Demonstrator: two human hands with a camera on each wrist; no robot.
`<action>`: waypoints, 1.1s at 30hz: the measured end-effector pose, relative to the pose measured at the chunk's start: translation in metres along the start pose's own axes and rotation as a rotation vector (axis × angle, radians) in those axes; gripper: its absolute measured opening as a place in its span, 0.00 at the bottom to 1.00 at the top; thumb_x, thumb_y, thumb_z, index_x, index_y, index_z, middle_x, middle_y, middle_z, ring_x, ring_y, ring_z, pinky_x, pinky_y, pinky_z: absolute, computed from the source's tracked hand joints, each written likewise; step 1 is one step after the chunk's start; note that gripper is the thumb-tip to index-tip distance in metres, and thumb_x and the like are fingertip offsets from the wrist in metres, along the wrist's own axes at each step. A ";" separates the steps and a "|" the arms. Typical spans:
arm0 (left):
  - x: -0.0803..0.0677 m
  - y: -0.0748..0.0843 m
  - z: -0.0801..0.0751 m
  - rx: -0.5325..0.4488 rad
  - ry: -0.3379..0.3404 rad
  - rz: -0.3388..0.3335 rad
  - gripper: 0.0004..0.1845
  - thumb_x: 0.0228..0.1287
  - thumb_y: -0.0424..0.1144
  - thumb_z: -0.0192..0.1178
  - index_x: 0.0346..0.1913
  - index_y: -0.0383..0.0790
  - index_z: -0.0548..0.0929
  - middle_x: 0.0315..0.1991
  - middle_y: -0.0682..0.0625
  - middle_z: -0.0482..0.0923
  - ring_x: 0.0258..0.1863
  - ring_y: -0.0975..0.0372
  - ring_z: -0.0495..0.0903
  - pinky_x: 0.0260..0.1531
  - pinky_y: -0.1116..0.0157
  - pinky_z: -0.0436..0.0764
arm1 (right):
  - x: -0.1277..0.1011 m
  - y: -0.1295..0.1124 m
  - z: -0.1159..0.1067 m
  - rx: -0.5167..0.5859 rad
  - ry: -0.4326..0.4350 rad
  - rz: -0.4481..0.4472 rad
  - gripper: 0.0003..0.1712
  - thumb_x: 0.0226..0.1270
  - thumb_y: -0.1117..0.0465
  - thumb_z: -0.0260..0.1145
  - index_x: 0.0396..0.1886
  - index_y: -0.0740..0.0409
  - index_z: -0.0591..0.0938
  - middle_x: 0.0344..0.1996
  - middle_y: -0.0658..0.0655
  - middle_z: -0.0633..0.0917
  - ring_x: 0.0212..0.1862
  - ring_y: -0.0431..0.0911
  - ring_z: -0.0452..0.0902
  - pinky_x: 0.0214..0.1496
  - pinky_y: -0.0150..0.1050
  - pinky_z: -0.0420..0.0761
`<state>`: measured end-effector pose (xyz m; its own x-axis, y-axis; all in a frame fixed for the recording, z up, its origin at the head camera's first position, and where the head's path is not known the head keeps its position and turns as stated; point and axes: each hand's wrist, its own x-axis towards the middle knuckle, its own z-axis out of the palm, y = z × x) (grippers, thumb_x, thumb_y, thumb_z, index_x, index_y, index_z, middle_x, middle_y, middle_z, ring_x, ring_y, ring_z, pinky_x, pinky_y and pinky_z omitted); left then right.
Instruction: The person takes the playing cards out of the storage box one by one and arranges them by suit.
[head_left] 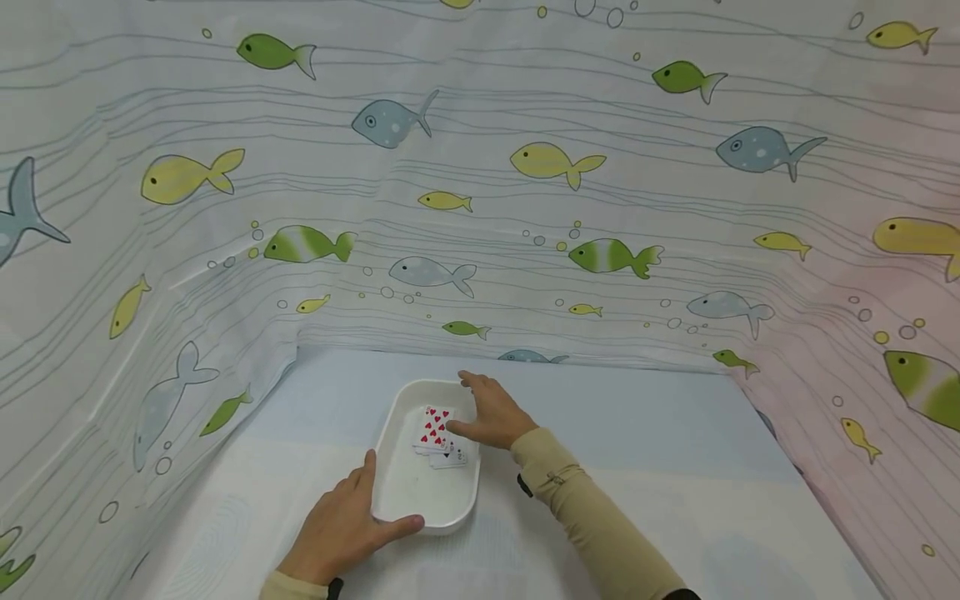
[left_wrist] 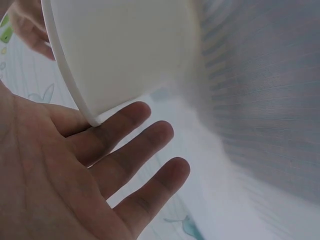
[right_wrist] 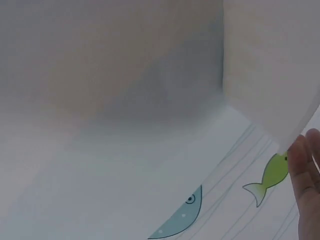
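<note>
In the head view a white rectangular tray (head_left: 416,500) with rounded corners stands on the pale table, long side running away from me. Inside it lies a small loose stack of playing cards (head_left: 435,427), a hearts card face up on top and black-suited cards showing beneath. My left hand (head_left: 337,521) is at the near left corner, fingers along the left side, thumb at the near rim. In the left wrist view its fingers (left_wrist: 132,170) are straight and spread beside the rim. My right hand (head_left: 495,412) touches the far right corner; its thumb reaches over the rim and overlaps the cards.
A pale blue and white cloth covers the table (head_left: 637,500). Behind and to both sides rises a curtain (head_left: 480,233) printed with fish and wavy lines. Long beige sleeves (head_left: 592,517) cover the forearms.
</note>
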<state>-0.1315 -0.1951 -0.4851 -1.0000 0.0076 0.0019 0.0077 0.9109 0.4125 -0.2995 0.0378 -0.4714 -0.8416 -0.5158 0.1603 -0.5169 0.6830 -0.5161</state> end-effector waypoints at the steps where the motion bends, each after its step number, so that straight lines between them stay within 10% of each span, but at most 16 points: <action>1: 0.000 0.000 0.000 -0.003 0.001 -0.001 0.74 0.42 0.83 0.63 0.77 0.24 0.55 0.64 0.33 0.74 0.53 0.44 0.79 0.53 0.44 0.78 | 0.002 -0.001 0.001 -0.015 -0.014 -0.008 0.51 0.60 0.44 0.75 0.77 0.58 0.64 0.66 0.58 0.76 0.63 0.50 0.74 0.62 0.45 0.77; 12: 0.001 0.001 -0.002 0.002 0.013 0.024 0.72 0.44 0.81 0.64 0.76 0.23 0.56 0.63 0.33 0.74 0.53 0.44 0.80 0.52 0.45 0.79 | 0.018 -0.008 0.023 -0.127 -0.179 0.027 0.52 0.58 0.45 0.78 0.77 0.54 0.64 0.71 0.59 0.72 0.72 0.51 0.67 0.70 0.45 0.69; 33: -0.002 0.002 -0.004 0.017 0.009 0.029 0.72 0.44 0.81 0.64 0.76 0.24 0.57 0.62 0.34 0.75 0.50 0.46 0.80 0.51 0.47 0.79 | 0.028 -0.014 0.050 -0.461 -0.216 0.020 0.54 0.53 0.37 0.77 0.77 0.48 0.66 0.61 0.52 0.81 0.62 0.46 0.77 0.70 0.43 0.70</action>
<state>-0.1296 -0.1949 -0.4808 -0.9993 0.0305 0.0221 0.0368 0.9172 0.3966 -0.3083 -0.0119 -0.5017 -0.8256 -0.5622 -0.0487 -0.5575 0.8259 -0.0840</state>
